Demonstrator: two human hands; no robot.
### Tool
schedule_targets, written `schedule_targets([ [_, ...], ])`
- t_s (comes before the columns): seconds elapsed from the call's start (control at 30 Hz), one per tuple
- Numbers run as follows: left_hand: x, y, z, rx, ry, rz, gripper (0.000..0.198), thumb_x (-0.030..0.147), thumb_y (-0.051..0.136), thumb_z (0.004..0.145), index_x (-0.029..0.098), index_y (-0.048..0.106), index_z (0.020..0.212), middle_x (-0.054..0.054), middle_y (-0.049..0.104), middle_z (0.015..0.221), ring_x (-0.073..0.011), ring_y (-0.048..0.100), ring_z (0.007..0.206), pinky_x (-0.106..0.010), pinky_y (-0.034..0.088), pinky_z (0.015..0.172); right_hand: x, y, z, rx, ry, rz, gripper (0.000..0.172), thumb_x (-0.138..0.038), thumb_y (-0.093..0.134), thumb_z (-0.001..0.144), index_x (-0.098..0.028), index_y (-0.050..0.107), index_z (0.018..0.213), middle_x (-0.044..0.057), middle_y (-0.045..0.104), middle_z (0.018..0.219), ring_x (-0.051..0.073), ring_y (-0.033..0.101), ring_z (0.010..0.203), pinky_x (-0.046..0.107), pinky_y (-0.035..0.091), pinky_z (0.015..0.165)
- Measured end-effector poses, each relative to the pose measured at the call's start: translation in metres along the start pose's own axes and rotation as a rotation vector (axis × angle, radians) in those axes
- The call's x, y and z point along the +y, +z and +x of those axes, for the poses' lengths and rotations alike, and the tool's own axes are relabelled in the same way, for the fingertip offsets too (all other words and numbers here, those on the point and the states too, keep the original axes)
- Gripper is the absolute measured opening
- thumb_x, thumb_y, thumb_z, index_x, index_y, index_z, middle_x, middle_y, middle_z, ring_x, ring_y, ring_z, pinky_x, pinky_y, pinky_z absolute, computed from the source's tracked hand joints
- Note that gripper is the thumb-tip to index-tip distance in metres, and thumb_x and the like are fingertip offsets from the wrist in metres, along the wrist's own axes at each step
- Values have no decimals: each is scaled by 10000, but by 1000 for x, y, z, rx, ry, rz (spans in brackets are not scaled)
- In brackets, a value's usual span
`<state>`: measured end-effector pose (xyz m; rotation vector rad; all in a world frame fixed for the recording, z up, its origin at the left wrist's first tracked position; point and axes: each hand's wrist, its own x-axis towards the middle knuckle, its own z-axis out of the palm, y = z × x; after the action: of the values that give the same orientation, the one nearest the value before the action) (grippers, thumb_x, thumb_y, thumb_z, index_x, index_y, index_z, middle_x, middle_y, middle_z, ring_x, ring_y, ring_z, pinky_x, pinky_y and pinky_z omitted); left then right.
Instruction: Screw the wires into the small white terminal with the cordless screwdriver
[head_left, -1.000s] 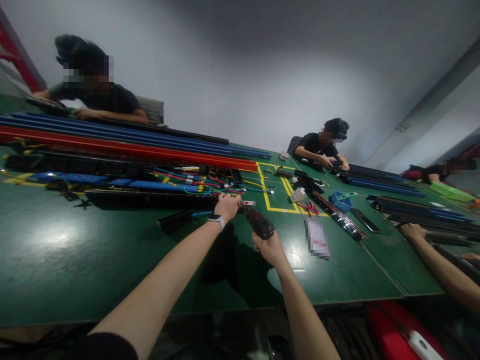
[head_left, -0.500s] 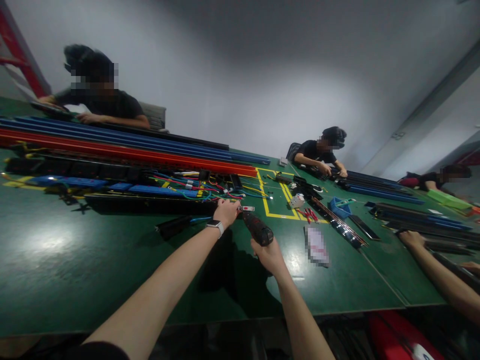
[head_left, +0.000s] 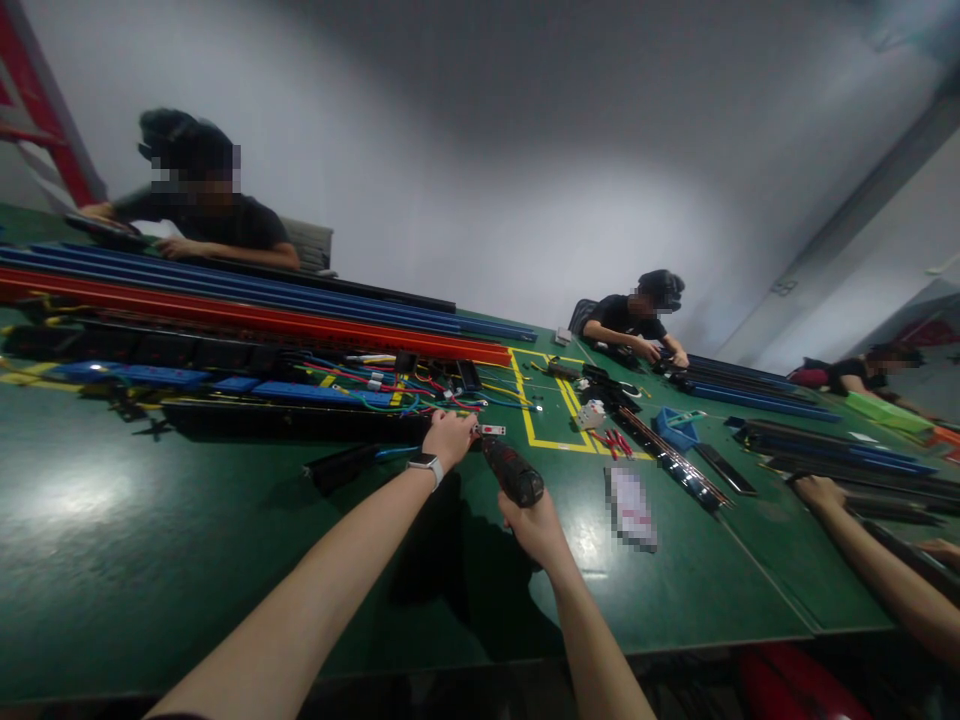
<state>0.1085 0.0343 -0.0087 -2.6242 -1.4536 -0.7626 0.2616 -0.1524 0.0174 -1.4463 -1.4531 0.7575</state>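
My right hand [head_left: 536, 525] is wrapped round the grip of a dark red and black power screwdriver [head_left: 512, 472]. Its tip points up and left at the end of a long black strip [head_left: 300, 422] lying across the green table [head_left: 150, 520]. My left hand [head_left: 448, 437], with a white watch on the wrist, is closed on that end of the strip beside the tip. A small white and red part [head_left: 493, 430] lies just right of my left hand. Coloured wires [head_left: 390, 385] spread behind the strip.
Long red, blue and black rails [head_left: 262, 310] run across the far side of the table. A yellow taped rectangle [head_left: 551, 410], red pliers [head_left: 616, 440], a blue tray [head_left: 675, 428] and more black strips lie to the right. Three other people sit at the table; another person's arm [head_left: 870, 550] reaches in at right.
Both hands stay on the strip end and the screwdriver. The view has tilted upward a little, so everything sits slightly lower in the picture.
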Motion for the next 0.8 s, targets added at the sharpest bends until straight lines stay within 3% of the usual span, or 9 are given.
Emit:
schedule_targets([
  [0.8, 1, -3, 0, -19, -6, 12, 246, 398, 518, 963, 242, 653, 1098, -108, 735, 921, -292, 615, 1028, -472, 299, 979, -6, 0, -1, -7, 36, 3, 187, -327, 604, 856, -192, 631, 982, -20, 581, 651, 153, 550, 565, 253, 463, 543],
])
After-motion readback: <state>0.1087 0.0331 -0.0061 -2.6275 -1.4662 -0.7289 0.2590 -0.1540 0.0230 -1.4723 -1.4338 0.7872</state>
